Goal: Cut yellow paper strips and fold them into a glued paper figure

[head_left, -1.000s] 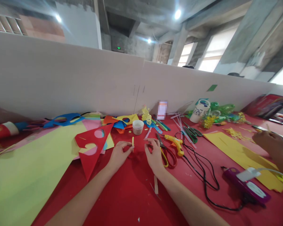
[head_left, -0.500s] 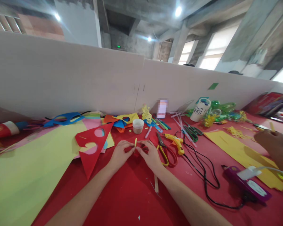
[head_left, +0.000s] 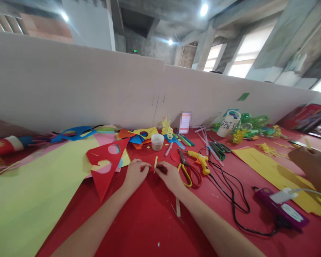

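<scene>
Right hand (head_left: 169,174) of the person at the table pinched a slim yellow strip (head_left: 156,162) between thumb and fingertips, the piece standing nearly upright and rising above the grip, as I watched from afar through the head camera. Left hand (head_left: 136,173) was just beside the strip, on its other side, thumb drawn close to forefinger; I could not tell whether the two met or held anything. Beyond the strip, a small white tub (head_left: 157,142) stood upright on the red table (head_left: 139,228). Scissors (head_left: 183,157) with red and yellow handles lay just to the right of the right hand, with a yellow glue gun (head_left: 203,166) beside them, while a red paper mask (head_left: 96,155) rested near the left hand, one corner pointing toward the wearer. Dark characters ran across a white container (head_left: 231,123) near the partition (head_left: 96,85), too small for me to read. I could not make out the white label (head_left: 291,212) on a purple power strip (head_left: 263,194), the lit green sign (head_left: 135,51) was likewise illegible, and pixelation covered an upright pale rectangle (head_left: 184,122). At far right, a co-worker's hand (head_left: 305,157) gripped a yellow piece (head_left: 308,143).
</scene>
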{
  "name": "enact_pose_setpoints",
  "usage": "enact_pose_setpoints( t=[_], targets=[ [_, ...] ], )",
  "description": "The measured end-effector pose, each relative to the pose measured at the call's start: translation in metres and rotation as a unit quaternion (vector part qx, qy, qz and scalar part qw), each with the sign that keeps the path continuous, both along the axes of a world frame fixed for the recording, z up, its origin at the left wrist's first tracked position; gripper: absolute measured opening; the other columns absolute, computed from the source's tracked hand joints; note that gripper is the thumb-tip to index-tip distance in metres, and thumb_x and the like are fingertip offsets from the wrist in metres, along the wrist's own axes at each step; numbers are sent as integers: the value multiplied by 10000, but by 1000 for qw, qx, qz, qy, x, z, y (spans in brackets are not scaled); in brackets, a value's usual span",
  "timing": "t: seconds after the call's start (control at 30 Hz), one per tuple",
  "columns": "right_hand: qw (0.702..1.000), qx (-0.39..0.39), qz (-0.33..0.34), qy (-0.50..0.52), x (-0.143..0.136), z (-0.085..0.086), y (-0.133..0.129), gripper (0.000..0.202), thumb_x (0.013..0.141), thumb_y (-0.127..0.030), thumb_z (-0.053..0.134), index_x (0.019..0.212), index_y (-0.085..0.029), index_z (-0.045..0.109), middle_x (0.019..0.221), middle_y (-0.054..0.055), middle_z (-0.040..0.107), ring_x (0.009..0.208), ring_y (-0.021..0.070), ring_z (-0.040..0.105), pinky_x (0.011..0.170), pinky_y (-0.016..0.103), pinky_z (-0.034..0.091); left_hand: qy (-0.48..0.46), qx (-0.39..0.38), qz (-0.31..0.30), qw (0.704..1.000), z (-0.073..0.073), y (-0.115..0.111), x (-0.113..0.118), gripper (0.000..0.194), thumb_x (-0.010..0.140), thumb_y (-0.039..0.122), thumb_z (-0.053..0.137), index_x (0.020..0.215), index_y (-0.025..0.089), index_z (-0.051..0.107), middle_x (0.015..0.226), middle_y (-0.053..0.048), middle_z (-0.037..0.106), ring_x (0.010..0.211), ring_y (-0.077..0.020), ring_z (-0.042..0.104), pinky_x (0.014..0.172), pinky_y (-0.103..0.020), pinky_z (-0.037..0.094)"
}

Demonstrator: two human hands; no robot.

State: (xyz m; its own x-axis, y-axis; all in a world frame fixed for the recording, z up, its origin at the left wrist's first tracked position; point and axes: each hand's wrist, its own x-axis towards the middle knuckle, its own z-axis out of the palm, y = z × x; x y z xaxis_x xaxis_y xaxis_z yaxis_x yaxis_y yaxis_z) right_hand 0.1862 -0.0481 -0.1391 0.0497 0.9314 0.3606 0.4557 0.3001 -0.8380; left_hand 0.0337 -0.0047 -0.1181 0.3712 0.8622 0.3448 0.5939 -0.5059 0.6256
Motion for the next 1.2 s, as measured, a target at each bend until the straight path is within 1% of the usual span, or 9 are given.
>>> enact_pose_setpoints(
  t=[0.17,0.37,0.6,0.87,1.2],
  targets=[
    [1000,-8,6,-9,-1,2,-2,75,768,-193,521,808,-192,584,768,17,639,702,157,605,679,271,478,23,-3,10,1000,1,-1,-1,268,731,151,459,707,211,719,694,-39,695,767,-217,565,762,-339,427],
    [1000,-13,13,-21,-1,6,-4,91,754,-170,513,808,-184,585,782,22,639,713,153,602,686,265,475,38,-3,4,999,4,-4,-1,281,755,151,443,748,198,720,735,-33,703,808,-202,561,801,-314,413],
    [999,-15,6,-31,-1,5,-4,92,749,-168,519,813,-175,586,791,33,642,717,155,603,686,265,474,53,-9,8,998,7,-4,0,267,751,140,454,750,198,714,739,-27,701,813,-196,564,804,-310,418],
    [999,-6,-6,-50,0,4,-4,87,751,-160,532,816,-174,588,813,36,637,725,154,591,691,266,468,50,-7,3,999,6,-5,1,260,748,132,456,738,199,707,749,-22,708,811,-197,574,797,-309,425],
    [996,17,-23,-82,-1,8,-6,129,691,-130,593,811,-177,608,741,10,557,598,130,497,591,249,430,34,16,-8,999,6,-8,1,245,741,94,467,747,184,696,764,-34,703,804,-195,574,798,-325,433]
  ],
)
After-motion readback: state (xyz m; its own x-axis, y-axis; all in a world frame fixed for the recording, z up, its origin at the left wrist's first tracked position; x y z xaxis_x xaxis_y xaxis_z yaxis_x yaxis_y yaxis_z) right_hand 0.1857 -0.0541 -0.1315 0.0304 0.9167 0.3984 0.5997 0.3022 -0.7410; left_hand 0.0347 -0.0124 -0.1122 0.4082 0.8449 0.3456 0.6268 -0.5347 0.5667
